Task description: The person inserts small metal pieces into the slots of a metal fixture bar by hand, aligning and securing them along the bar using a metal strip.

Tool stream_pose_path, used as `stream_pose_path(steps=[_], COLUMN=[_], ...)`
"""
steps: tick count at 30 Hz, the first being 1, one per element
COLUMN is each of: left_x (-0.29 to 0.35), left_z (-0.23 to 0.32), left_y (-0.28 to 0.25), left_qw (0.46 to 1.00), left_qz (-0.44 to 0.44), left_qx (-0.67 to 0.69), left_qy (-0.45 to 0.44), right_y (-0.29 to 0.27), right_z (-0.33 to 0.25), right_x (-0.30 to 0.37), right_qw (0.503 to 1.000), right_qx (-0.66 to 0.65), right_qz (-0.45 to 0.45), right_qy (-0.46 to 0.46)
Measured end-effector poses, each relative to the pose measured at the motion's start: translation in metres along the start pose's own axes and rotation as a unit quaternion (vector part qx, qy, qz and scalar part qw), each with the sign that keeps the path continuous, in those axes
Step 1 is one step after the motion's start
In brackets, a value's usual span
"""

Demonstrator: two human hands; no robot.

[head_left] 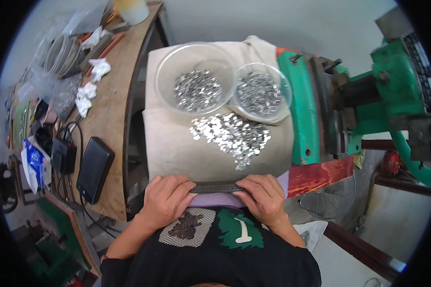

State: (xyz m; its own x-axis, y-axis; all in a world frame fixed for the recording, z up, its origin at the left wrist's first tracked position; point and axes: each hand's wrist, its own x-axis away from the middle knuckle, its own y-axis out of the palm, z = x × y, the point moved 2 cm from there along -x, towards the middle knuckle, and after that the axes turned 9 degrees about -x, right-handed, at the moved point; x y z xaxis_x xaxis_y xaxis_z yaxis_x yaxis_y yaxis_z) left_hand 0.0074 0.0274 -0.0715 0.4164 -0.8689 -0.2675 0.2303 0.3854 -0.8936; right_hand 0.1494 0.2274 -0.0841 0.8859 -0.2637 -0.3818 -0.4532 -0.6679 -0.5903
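My left hand point(166, 197) and my right hand point(263, 196) grip the two ends of a narrow dark grey strip point(215, 188), fingers closed over it. The strip runs level between them along the near edge of a beige cloth point(177, 155). I cannot tell whether it is a separate piece or the cloth's folded edge. Just beyond, a loose heap of small shiny metal pieces point(234, 136) lies on the cloth. Behind the heap stand a large transparent plastic bowl point(164, 95) and a smaller transparent bowl point(287, 91), each with many such pieces inside.
A green machine point(299, 110) adjoins the cloth on the right, above a red board point(321, 177). On the left, a wooden bench point(112, 103) carries a black phone-like device point(95, 170), cables, crumpled white tissues point(85, 98) and plastic bags. A fan point(328, 201) sits low at the right.
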Motion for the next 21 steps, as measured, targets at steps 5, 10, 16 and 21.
stream_pose_path(steps=[5, 10, 16, 21], left_x=[-0.037, -0.07, -0.106, -0.126], left_z=[0.012, 0.025, 0.043, 0.057], left_y=[-0.003, -0.007, -0.009, -0.012], left_qw=[0.997, 0.989, 0.969, 0.96], left_qz=[0.029, 0.048, 0.087, 0.098], left_qx=[-0.007, -0.025, -0.051, -0.049], left_qy=[0.065, 0.139, 0.224, 0.257], right_y=[-0.028, -0.053, -0.082, -0.096], right_z=[0.003, 0.004, 0.003, 0.002], right_x=[-0.003, 0.0, 0.002, 0.007], right_qw=[0.998, 0.991, 0.975, 0.965], right_qx=[0.029, 0.06, 0.104, 0.137], right_qz=[0.054, 0.112, 0.185, 0.214], right_qy=[-0.01, -0.033, -0.062, -0.063])
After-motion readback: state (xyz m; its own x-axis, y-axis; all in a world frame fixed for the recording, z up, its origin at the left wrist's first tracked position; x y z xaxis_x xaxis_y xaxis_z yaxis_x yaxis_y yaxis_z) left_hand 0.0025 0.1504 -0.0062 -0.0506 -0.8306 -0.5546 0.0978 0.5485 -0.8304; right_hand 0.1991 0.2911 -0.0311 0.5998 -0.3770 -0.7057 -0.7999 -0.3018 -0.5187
